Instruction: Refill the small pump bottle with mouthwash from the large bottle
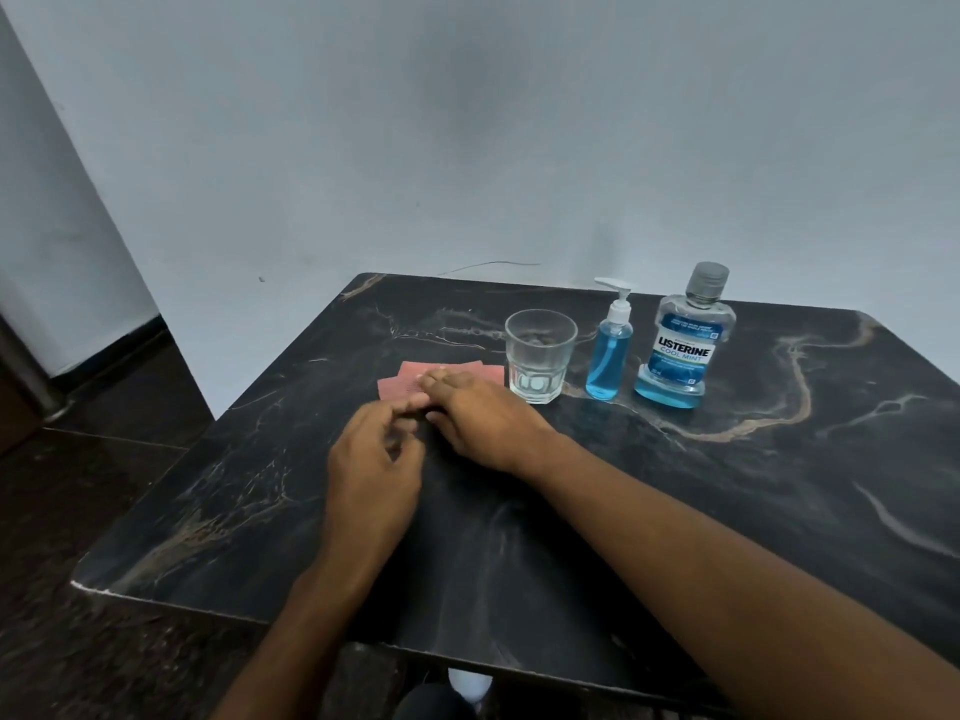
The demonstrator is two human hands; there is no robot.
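The small pump bottle (609, 350) stands upright near the table's far edge, with blue liquid inside and a white pump on top. Right of it stands the large mouthwash bottle (681, 345), capped in grey, with blue liquid low in it. My left hand (375, 462) hovers over the middle of the table with its fingers loosely curled and nothing in them. My right hand (475, 415) lies flat beside it, its fingertips resting on a folded pink cloth (410, 380). Both hands are well to the left of the bottles.
An empty clear glass (539, 356) stands just left of the pump bottle, close to my right hand's fingertips. The dark marble table (779, 485) stands against a pale wall. Dark floor lies to the left, beyond the table's edge.
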